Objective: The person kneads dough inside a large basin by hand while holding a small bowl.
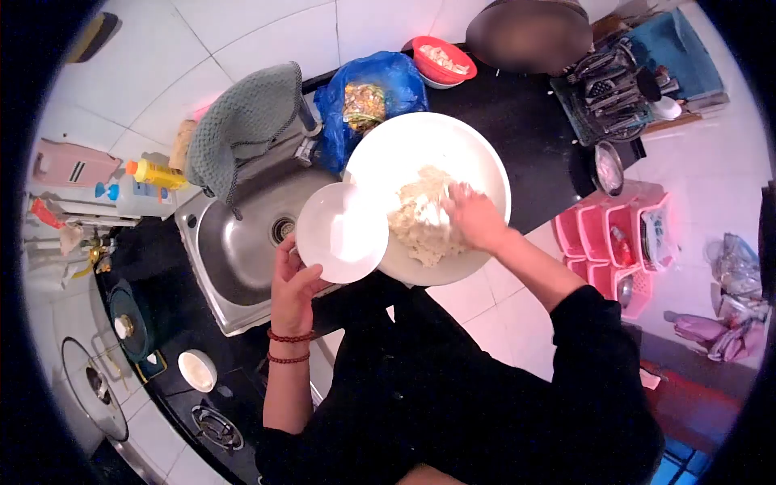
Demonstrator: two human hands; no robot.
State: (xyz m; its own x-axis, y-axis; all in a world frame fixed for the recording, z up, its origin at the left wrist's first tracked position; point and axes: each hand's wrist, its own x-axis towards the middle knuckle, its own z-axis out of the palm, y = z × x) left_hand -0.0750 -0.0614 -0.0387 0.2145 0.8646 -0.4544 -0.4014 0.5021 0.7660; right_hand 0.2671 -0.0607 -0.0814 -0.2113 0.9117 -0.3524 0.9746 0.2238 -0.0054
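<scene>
My left hand (293,279) grips the rim of a white bowl (343,234), its thumb over the edge. The bowl is tilted at the near left side of a large white basin (487,153), and bright glare hides what its inside holds, if anything. A lumpy, pale, floury dough (422,230) lies in the basin. My right hand (478,220) presses into the dough's right side with its fingers curled in and dusted white; the fingertips are blurred and partly hidden.
A steel sink (242,263) lies left, with a grey-green cloth (241,129) over the faucet. Behind the basin are a blue bag (400,77) of scraps and a red bowl (422,58). Utensils (614,93) stand at right; a small white bowl (197,370) sits lower left.
</scene>
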